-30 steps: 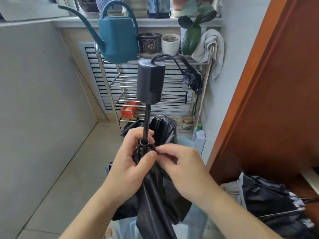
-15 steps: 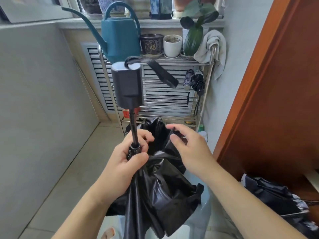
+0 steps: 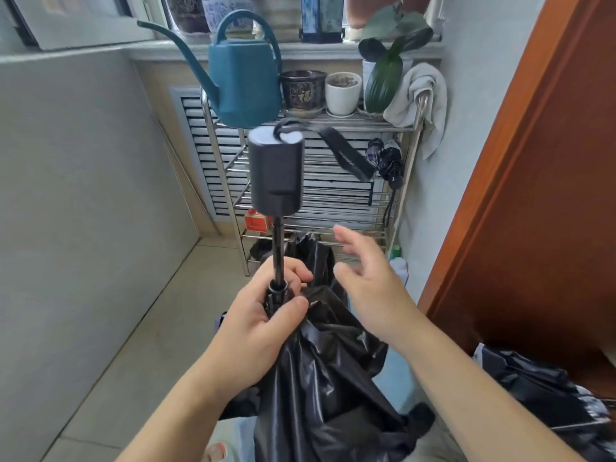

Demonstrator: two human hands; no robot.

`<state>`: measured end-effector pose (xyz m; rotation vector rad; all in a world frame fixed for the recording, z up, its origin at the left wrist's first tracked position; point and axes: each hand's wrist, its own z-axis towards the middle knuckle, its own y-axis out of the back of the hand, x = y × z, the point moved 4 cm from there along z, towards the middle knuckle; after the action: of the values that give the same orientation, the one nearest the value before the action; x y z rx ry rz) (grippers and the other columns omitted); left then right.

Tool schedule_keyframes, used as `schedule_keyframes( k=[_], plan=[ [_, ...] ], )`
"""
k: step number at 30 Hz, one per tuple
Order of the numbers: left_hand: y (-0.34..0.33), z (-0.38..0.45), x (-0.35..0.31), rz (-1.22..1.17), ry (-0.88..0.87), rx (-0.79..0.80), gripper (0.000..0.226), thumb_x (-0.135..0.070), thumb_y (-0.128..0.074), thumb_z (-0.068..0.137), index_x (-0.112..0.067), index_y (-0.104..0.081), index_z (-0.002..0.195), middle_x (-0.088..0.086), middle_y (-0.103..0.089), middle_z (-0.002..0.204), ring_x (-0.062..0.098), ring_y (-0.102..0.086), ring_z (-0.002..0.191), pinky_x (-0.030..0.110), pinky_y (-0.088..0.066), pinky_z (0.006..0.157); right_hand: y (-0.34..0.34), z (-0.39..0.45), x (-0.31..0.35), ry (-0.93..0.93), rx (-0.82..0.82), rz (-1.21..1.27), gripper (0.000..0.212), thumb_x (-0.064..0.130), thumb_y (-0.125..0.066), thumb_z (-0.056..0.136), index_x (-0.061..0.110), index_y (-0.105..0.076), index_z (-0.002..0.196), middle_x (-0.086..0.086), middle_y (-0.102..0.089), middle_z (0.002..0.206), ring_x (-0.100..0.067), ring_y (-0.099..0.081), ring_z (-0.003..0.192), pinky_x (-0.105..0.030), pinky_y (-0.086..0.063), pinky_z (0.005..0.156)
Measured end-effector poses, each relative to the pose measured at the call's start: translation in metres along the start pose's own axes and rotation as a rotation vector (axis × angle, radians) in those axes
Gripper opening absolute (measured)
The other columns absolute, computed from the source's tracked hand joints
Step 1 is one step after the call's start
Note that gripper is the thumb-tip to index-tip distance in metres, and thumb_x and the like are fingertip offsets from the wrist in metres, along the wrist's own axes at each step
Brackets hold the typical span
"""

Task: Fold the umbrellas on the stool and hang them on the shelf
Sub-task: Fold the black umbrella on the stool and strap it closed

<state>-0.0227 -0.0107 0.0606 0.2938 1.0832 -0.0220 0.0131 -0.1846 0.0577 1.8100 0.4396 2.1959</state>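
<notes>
A black folding umbrella (image 3: 320,371) stands upright in front of me, its dark handle (image 3: 276,175) and wrist strap at the top. My left hand (image 3: 263,323) grips the shaft and gathered canopy just below the handle. My right hand (image 3: 370,288) hovers beside the loose fabric with fingers spread, touching nothing. A folded dark umbrella (image 3: 388,161) hangs on the right side of the metal shelf (image 3: 411,181). Another black umbrella (image 3: 540,388) lies unfolded at the lower right. A pale blue stool (image 3: 393,375) shows under the canopy.
A teal watering can (image 3: 246,81), flower pots and a plant stand on the shelf top, with a towel (image 3: 423,95) draped on its right post. An orange wooden door (image 3: 540,195) is close on the right; a grey wall on the left.
My right hand has let go of the canopy and lifted away, fingers spread. The handle has swung left then back toward the middle, still held by my left hand.
</notes>
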Motion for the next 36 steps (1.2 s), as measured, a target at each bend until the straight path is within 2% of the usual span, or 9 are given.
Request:
schedule_keyframes(
  k=[3,8,13,19,22,28,30,33,36],
  plan=[
    [-0.002,-0.002,-0.001,0.031,-0.022,0.017,0.01,-0.03,-0.06,0.085,-0.026,-0.053,0.079,-0.001,-0.055,0.127,0.027,-0.052,0.125,0.036,-0.041,0.106,-0.017,0.004,-0.002,-0.014,0.16,-0.005,0.063,0.011,-0.048,0.102,0.038,-0.033,0.157,0.023,-0.037,0.157,0.012,-0.029,0.143,-0.016,-0.022,0.118],
    [0.006,0.003,0.001,0.063,0.034,-0.092,0.006,-0.035,-0.059,0.079,-0.034,-0.057,0.084,-0.008,-0.036,0.156,0.0,-0.025,0.15,0.015,-0.029,0.113,-0.027,-0.018,0.015,0.112,0.065,0.047,0.036,0.004,-0.056,0.101,0.024,-0.07,0.129,0.024,-0.069,0.119,0.011,-0.059,0.115,-0.007,-0.041,0.098],
    [0.004,0.003,0.002,-0.049,0.054,-0.035,0.03,-0.01,-0.059,0.087,-0.022,-0.061,0.114,-0.018,-0.064,0.133,0.013,-0.058,0.131,0.033,-0.046,0.11,-0.03,-0.023,0.014,-0.017,0.046,0.22,0.034,0.001,-0.067,0.094,0.029,-0.064,0.113,0.005,-0.066,0.111,-0.025,-0.073,0.086,-0.039,-0.061,0.085],
    [0.001,-0.001,0.01,-0.047,0.094,-0.22,0.047,-0.027,-0.071,0.08,-0.033,-0.05,0.122,0.003,-0.056,0.118,0.026,-0.061,0.108,0.046,-0.052,0.095,-0.028,-0.023,0.014,0.003,0.009,0.181,0.028,-0.006,-0.065,0.092,0.021,-0.065,0.09,0.0,-0.072,0.09,-0.018,-0.072,0.086,-0.025,-0.058,0.08],
    [-0.001,0.002,0.006,0.123,0.111,-0.218,0.043,-0.035,-0.073,0.079,-0.038,-0.062,0.121,-0.003,-0.049,0.121,0.014,-0.057,0.117,0.024,-0.047,0.102,-0.027,-0.024,0.014,0.024,0.01,0.14,0.035,-0.009,-0.062,0.091,0.024,-0.068,0.082,0.003,-0.076,0.087,-0.018,-0.072,0.084,-0.03,-0.059,0.08],
    [-0.002,0.007,0.008,0.172,0.169,-0.211,0.014,-0.045,-0.076,0.086,-0.034,-0.072,0.094,-0.016,-0.062,0.11,0.007,-0.061,0.111,0.023,-0.047,0.094,-0.015,-0.025,0.027,0.046,0.239,0.099,0.036,-0.009,-0.056,0.096,0.017,-0.08,0.105,0.011,-0.078,0.091,-0.003,-0.072,0.078,-0.016,-0.055,0.071],
    [-0.004,0.009,0.005,0.13,0.177,-0.187,0.009,-0.034,-0.075,0.092,-0.027,-0.073,0.098,-0.007,-0.072,0.098,0.008,-0.067,0.099,0.028,-0.053,0.088,0.011,-0.024,0.043,0.113,0.124,0.009,0.033,-0.003,-0.055,0.1,0.019,-0.078,0.11,0.014,-0.076,0.089,0.002,-0.069,0.071,-0.015,-0.054,0.066],
    [-0.011,0.01,0.003,0.131,0.23,-0.214,0.028,-0.023,-0.071,0.095,-0.011,-0.057,0.075,-0.009,-0.059,0.064,0.007,-0.057,0.062,0.02,-0.047,0.062,0.054,-0.019,0.096,0.347,-0.217,0.06,0.026,0.016,-0.054,0.105,0.032,-0.062,0.124,0.015,-0.068,0.12,-0.002,-0.064,0.113,-0.028,-0.053,0.098],
    [-0.016,0.013,0.005,0.141,0.247,-0.241,0.037,-0.025,-0.069,0.095,-0.008,-0.046,0.071,-0.012,-0.046,0.058,0.007,-0.043,0.056,0.02,-0.037,0.058,0.063,-0.003,0.167,0.501,-0.13,-0.102,0.028,0.04,-0.04,0.109,0.036,-0.056,0.132,0.02,-0.062,0.128,0.011,-0.053,0.12,-0.007,-0.041,0.098]
  ],
)
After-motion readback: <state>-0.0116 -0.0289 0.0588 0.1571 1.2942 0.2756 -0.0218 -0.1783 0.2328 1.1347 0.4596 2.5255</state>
